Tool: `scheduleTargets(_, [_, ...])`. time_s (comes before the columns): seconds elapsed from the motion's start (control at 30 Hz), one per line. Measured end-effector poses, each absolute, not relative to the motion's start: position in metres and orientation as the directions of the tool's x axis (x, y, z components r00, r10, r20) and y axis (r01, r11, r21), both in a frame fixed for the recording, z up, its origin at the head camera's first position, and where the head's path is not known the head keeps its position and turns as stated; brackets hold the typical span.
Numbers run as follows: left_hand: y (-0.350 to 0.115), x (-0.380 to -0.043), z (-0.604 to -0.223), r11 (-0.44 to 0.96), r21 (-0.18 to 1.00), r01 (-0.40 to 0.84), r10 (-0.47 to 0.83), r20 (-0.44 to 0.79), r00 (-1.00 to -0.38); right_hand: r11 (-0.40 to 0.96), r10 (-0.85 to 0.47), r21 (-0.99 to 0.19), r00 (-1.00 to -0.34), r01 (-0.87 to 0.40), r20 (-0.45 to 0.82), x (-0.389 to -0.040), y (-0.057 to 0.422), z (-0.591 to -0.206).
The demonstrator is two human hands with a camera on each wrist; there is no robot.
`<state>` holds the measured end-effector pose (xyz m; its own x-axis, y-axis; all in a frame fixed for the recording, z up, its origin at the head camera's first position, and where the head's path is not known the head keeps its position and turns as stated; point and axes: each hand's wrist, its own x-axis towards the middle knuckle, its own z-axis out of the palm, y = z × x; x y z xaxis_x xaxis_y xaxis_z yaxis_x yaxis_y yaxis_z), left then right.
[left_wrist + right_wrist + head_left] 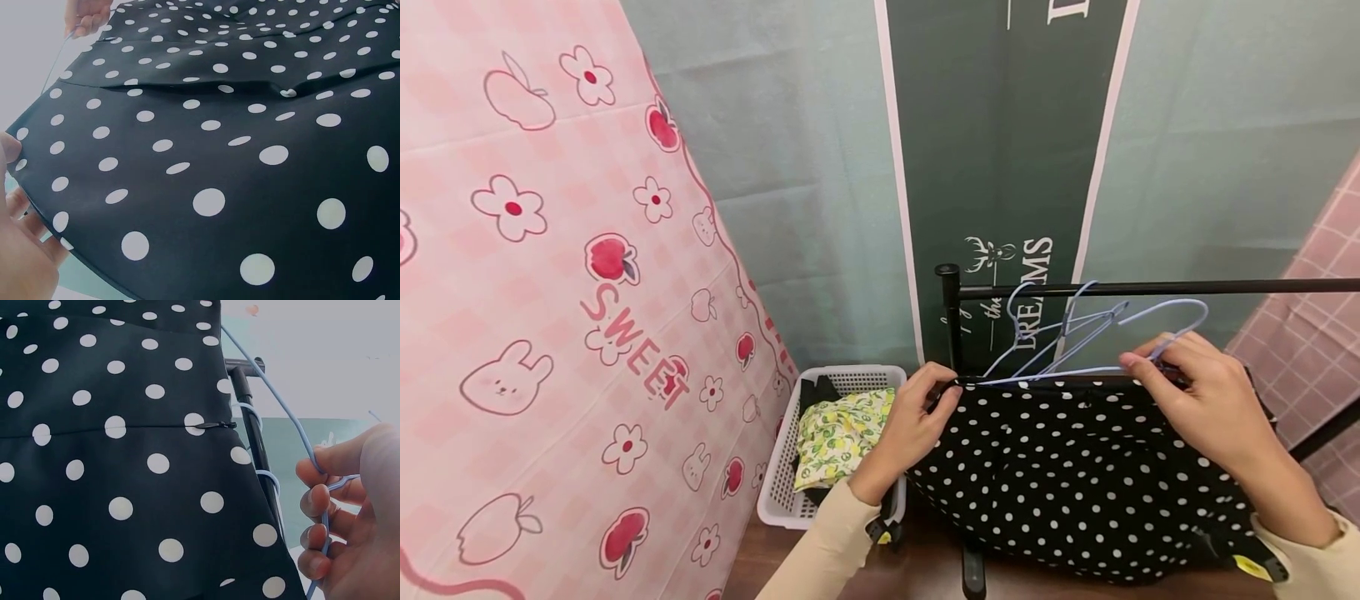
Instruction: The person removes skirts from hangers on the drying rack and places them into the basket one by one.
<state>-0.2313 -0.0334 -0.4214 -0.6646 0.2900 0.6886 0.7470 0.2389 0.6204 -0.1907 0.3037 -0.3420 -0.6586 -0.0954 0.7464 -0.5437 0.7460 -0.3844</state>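
A black skirt [1075, 467] with white dots hangs spread below both hands, its top edge toward the rack. At that edge's left end, my left hand [917, 421] pinches the fabric between thumb and fingers. My right hand [1210, 408] grips a light blue wire hanger [1176, 302] near the base of its hook. The hanger's lower part runs left along the skirt's top edge, toward the left hand. In the right wrist view the fingers curl round the hanger wire [275, 390], and a small zip pull [215, 425] shows at the skirt's edge.
Behind the skirt stands a black clothes rack [1187, 287] with more blue hangers [1017, 293] on its bar. On the floor at left, a white basket [857, 369] contains a lemon-print cloth [842, 429] and dark fabric. A pink printed curtain [565, 333] borders the left side.
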Motion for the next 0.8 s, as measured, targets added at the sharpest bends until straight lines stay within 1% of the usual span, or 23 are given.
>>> scheduleTargets(0.23, [-0.039, -0.229, -0.42, 0.241, 0.643, 0.727, 0.286, 0.669, -0.686, 0.735, -0.077, -0.408, -0.664, -0.542, 0.744, -0.189, 0.305, -0.344])
scheduleTargets(0.4, [-0.043, -0.231, -0.421, 0.203, 0.639, 0.742, 0.286, 0.686, -0.669, 0.732, -0.083, -0.394, -0.646, -0.556, 0.759, -0.19, 0.307, -0.345])
scheduleTargets(0.57, [-0.046, -0.234, -0.422, 0.184, 0.629, 0.755, 0.286, 0.701, -0.653, 0.724, -0.06, -0.426, -0.665, -0.543, 0.745, -0.19, 0.309, -0.343])
scheduleTargets(0.8, [-0.048, -0.234, -0.423, 0.213, 0.648, 0.731, 0.279, 0.677, -0.681, 0.706, -0.042, -0.464, -0.686, -0.535, 0.727, -0.19, 0.313, -0.344])
